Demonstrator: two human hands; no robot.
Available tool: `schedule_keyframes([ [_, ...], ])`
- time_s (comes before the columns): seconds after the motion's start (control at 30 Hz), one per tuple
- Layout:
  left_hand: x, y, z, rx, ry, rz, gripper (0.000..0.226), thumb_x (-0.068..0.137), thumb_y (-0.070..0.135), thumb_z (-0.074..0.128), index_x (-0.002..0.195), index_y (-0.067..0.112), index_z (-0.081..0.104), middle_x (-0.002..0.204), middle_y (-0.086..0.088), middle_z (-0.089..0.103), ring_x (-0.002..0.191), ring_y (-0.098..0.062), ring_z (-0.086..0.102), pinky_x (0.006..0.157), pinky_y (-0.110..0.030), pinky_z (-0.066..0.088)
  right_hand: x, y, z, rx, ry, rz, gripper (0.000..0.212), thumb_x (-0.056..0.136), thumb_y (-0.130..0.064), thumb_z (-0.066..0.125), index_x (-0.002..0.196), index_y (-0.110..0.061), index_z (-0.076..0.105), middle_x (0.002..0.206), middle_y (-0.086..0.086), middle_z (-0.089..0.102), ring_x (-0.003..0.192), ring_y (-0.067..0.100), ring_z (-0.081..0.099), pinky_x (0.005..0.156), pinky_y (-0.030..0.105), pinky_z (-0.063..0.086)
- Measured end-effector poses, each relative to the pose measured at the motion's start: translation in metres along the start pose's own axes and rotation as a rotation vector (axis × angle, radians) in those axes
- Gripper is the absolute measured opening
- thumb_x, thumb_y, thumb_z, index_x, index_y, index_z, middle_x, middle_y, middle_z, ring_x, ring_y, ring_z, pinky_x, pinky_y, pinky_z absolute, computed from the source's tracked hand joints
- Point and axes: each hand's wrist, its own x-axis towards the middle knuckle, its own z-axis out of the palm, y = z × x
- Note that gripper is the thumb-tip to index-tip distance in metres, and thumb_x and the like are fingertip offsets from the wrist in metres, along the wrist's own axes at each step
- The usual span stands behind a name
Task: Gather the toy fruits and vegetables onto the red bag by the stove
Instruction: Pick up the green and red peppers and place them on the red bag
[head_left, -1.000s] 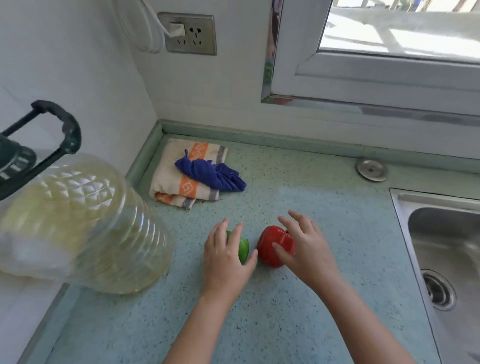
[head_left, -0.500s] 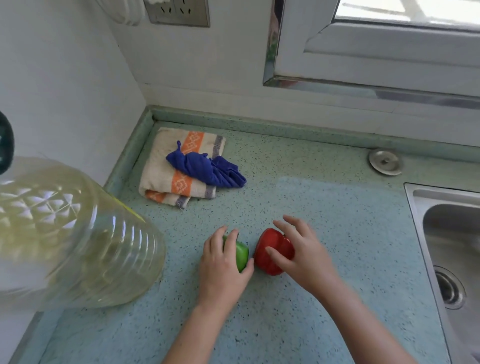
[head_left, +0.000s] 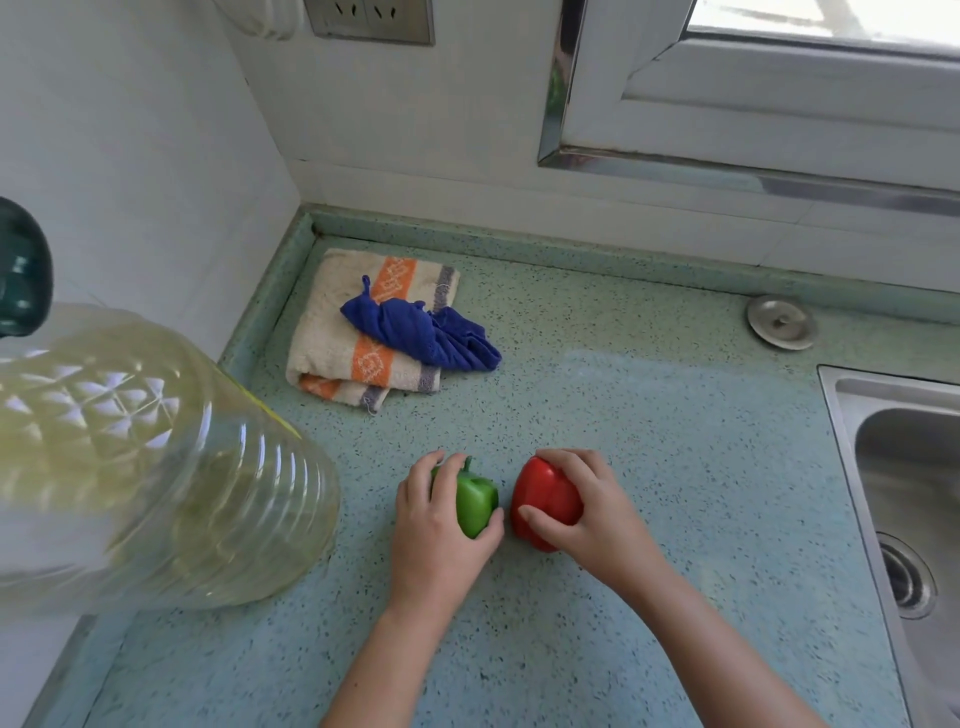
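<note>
Holding: left hand (head_left: 436, 530) fingers (head_left: 423, 478) wrap the green toy pepper (head_left: 475, 501); right hand (head_left: 597, 512) fingers (head_left: 566, 462) wrap the red toy pepper (head_left: 545, 499).
Peppers: side by side, on the speckled worktop (head_left: 649, 441).
Nearby: big oil bottle (head_left: 156, 467) at left, blue cloth (head_left: 421, 335) on a striped towel (head_left: 337, 332), sink (head_left: 904, 467) at right.

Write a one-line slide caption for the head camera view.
Left hand grips a green toy pepper, right hand a red toy pepper, on a speckled countertop.

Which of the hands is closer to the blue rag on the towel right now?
Left. The left hand, gripping the green pepper, sits below the blue rag; the right hand, on the red pepper, is farther right.
</note>
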Motion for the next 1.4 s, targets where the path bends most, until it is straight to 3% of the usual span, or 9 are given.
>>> schedule_keyframes([
  [0.1,-0.001,0.001,-0.001,-0.050,-0.006,-0.078,0.077,0.059,0.028,0.083,0.123,0.002,0.048,0.120,-0.015,0.052,0.107,-0.030,0.051,0.087,-0.034,0.043,0.001,-0.002,0.000,0.025,-0.019,0.015,0.054,0.071,-0.030,0.075,0.119,-0.031,0.052,0.116,-0.005,0.043,0.101,0.005,0.043,0.079,-0.001,0.029],
  [0.17,-0.004,0.001,-0.002,-0.096,-0.005,-0.127,0.082,0.058,0.029,0.084,0.124,0.000,0.045,0.118,-0.015,0.052,0.105,-0.028,0.051,0.085,-0.030,0.040,0.001,-0.002,0.000,0.042,-0.023,0.025,0.053,0.071,-0.031,0.076,0.118,-0.032,0.052,0.115,-0.006,0.042,0.100,0.004,0.043,0.077,-0.003,0.030],
  [0.3,-0.006,0.004,-0.004,-0.161,0.012,-0.199,0.082,0.057,0.029,0.084,0.123,0.001,0.045,0.114,-0.012,0.052,0.098,-0.015,0.044,0.080,-0.027,0.039,0.000,-0.002,0.001,0.103,-0.022,0.071,0.052,0.070,-0.032,0.077,0.116,-0.034,0.052,0.113,-0.008,0.042,0.102,0.007,0.045,0.075,0.001,0.034],
  [0.57,-0.008,0.006,-0.011,-0.255,0.019,-0.301,0.079,0.062,0.028,0.082,0.127,0.006,0.042,0.110,0.002,0.043,0.096,-0.011,0.042,0.079,-0.025,0.039,-0.009,-0.003,0.002,0.150,0.021,0.072,0.050,0.069,-0.031,0.078,0.114,-0.033,0.055,0.114,-0.005,0.045,0.100,0.006,0.046,0.086,0.017,0.040],
  [0.63,-0.010,0.010,-0.013,-0.264,0.011,-0.290,0.080,0.062,0.029,0.082,0.127,0.006,0.042,0.112,0.000,0.044,0.096,-0.011,0.042,0.079,-0.024,0.039,-0.012,-0.003,-0.002,0.152,0.042,0.067,0.051,0.069,-0.030,0.078,0.114,-0.032,0.055,0.114,-0.004,0.045,0.099,0.004,0.046,0.086,0.015,0.039],
  [0.73,-0.013,0.020,-0.018,-0.289,-0.008,-0.257,0.079,0.064,0.030,0.081,0.129,0.008,0.040,0.111,0.004,0.041,0.097,-0.009,0.041,0.076,-0.014,0.035,-0.017,-0.006,-0.010,0.151,0.095,0.052,0.051,0.069,-0.029,0.078,0.114,-0.031,0.055,0.114,-0.004,0.045,0.096,0.000,0.045,0.077,0.001,0.034],
  [0.87,-0.016,0.036,-0.029,-0.325,-0.018,-0.207,0.080,0.066,0.032,0.079,0.131,0.012,0.037,0.112,0.007,0.038,0.096,-0.006,0.041,0.062,0.001,0.034,-0.027,-0.012,-0.025,0.147,0.161,0.022,0.052,0.068,-0.028,0.078,0.115,-0.030,0.055,0.115,-0.004,0.044,0.100,0.006,0.045,0.075,0.005,0.037],
  [1.07,-0.031,0.059,-0.052,-0.377,0.031,-0.141,0.079,0.068,0.031,0.077,0.133,0.014,0.036,0.117,0.004,0.036,0.097,-0.006,0.041,0.065,0.005,0.035,-0.050,-0.027,-0.047,0.143,0.238,-0.052,0.053,0.068,-0.025,0.079,0.115,-0.028,0.056,0.117,-0.003,0.043,0.102,0.008,0.044,0.069,-0.003,0.038],
  [1.4,-0.084,0.098,-0.084,-0.447,0.152,-0.175,0.080,0.069,0.034,0.076,0.136,0.021,0.033,0.121,0.012,0.037,0.107,-0.005,0.041,0.071,0.004,0.035,-0.097,-0.056,-0.086,0.164,0.205,-0.246,0.052,0.067,-0.018,0.080,0.109,-0.034,0.053,0.116,-0.003,0.041,0.102,0.011,0.043,0.063,-0.002,0.040],
])
